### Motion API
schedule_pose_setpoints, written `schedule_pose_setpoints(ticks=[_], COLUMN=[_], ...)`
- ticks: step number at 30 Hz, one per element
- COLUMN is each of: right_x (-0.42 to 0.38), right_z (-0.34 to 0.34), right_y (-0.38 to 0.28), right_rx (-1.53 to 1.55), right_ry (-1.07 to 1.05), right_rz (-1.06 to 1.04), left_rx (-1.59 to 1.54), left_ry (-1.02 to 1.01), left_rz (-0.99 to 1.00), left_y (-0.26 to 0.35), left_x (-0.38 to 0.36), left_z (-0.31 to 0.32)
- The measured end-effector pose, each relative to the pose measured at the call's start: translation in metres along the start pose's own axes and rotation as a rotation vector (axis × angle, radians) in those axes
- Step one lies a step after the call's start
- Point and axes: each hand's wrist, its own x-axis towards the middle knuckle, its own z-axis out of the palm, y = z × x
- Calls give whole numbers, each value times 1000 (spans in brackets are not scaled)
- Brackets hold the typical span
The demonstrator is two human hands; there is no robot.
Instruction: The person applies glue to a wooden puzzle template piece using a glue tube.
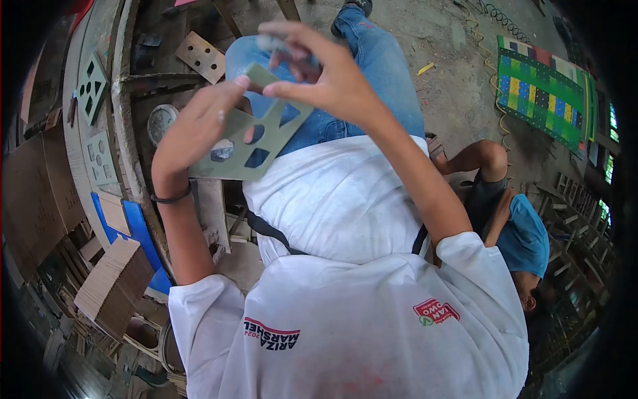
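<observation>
A pale green flat panel (274, 138) with several cut-out openings is tilted over my lap. My left hand (199, 123), with a dark band on the wrist, grips it along its left edge, thumb on the top face. My right hand (319, 70) is raised at the panel's far end, its thumb close to the surface and its other fingers curled and somewhat blurred. Between those fingers shows a small grey-blue thing (271, 44), and I cannot tell what it is. Jeans (392, 93) are visible through and around the panel.
On the bench (109, 133) at left lie a similar green panel (92, 88) and a lighter one (101, 158). A board with holes (201, 57), a round container (161, 123) and a cardboard box (114, 286) are nearby. At right, another person (525, 233) sits low near a colourful panel (541, 93).
</observation>
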Motion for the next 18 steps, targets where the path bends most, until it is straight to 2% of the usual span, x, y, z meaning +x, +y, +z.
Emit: schedule_pose_setpoints(ticks=[1,2,3,5,6,7,8,9,10,11,12,13,14,15,17,18], right_x=[-1,-4,-6,-12,-16,-19,-22,-24,-25,-26,-27,-27,-28,-29,-33,-36], right_z=[5,14,19,20,17,14,12,13,16,20,24,31,38,47,64,71], right_y=[7,18,23,35,35,34,34,35,36,38,36,34,31,29,24,22], right_rx=[-1,17,35,85,183,279,458,455,652,850,848,985,1124,1125,1156,1077], right_ry=[3,55,105,126,197,272,295,303,356,405,405,412,417,413,338,246], right_rz=[-5,-35,-62,-32,97,225,373,374,412,447,448,502,556,560,659,685], left_rx=[84,79,75,-238,-394,-395,-638,-881,-890,-892,-935,-975,-970,-970,-835,-857], left_ry=[-63,-162,-159,-67,-125,-127,-98,-69,29,23,132,246,350,355,498,587], left_rz=[47,-141,-144,2,-19,-20,131,283,339,339,398,455,389,386,452,354], left_y=[11,26,21,-1,-16,-21,-26,-34,-50,-66,-61,-54,-36,-30,-22,-12], left_x=[3,1,-1,-6,-10,-16,-24,-29,-31,-34,-36,-40,-41,-40,-38,-37], left_z=[3,-1,-1,-6,-18,-17,-13,-9,-8,-2,14,29,43,55,71,76])
